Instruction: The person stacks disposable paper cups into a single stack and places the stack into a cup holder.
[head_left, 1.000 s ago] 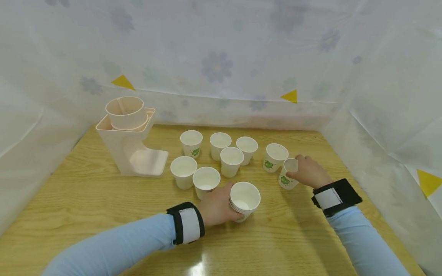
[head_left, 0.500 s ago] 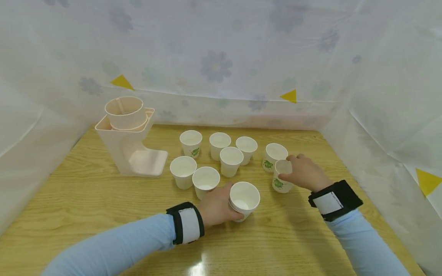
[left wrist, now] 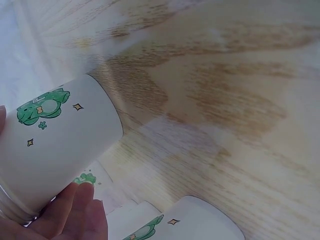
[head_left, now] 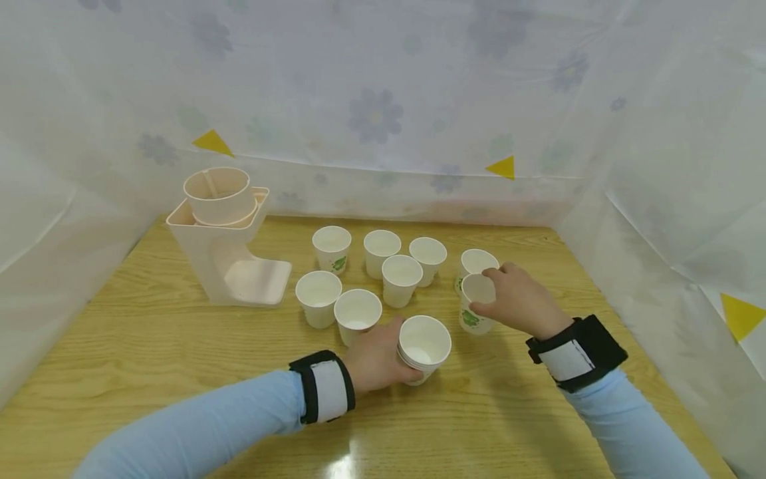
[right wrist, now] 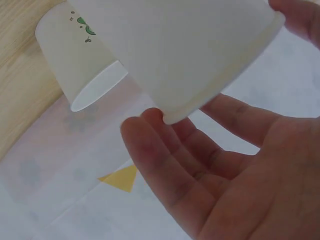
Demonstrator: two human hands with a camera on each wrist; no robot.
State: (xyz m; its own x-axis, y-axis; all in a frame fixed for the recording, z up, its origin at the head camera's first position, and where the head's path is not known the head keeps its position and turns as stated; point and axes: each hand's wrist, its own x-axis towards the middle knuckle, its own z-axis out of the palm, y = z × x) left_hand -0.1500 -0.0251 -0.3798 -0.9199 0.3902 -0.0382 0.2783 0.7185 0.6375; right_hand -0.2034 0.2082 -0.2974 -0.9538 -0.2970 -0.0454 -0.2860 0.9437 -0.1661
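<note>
My left hand [head_left: 378, 358] grips a small stack of nested white paper cups [head_left: 423, 349] at the front middle of the table. In the left wrist view the stack [left wrist: 65, 135] shows a green cartoon animal and yellow stars, with fingertips [left wrist: 82, 205] along its side. Farther right, my right hand [head_left: 522, 303] holds a single paper cup [head_left: 474, 313] near its rim, thumb on the near side and fingers on the far side. That cup [right wrist: 185, 55] fills the top of the right wrist view. Another paper cup [head_left: 479, 261] stands just behind it, partly hidden.
Several upright paper cups [head_left: 401, 279] stand in a loose group at the middle of the wooden table [head_left: 179, 372]. A pale pink dispenser-like stand [head_left: 221, 259] with a round top occupies the back left. White flowered sheeting [head_left: 371, 173] encloses the back and sides.
My right hand has shifted left with its paper cup, which now overlaps the cup behind it in the head view. The left hand and its stack have stayed put.
</note>
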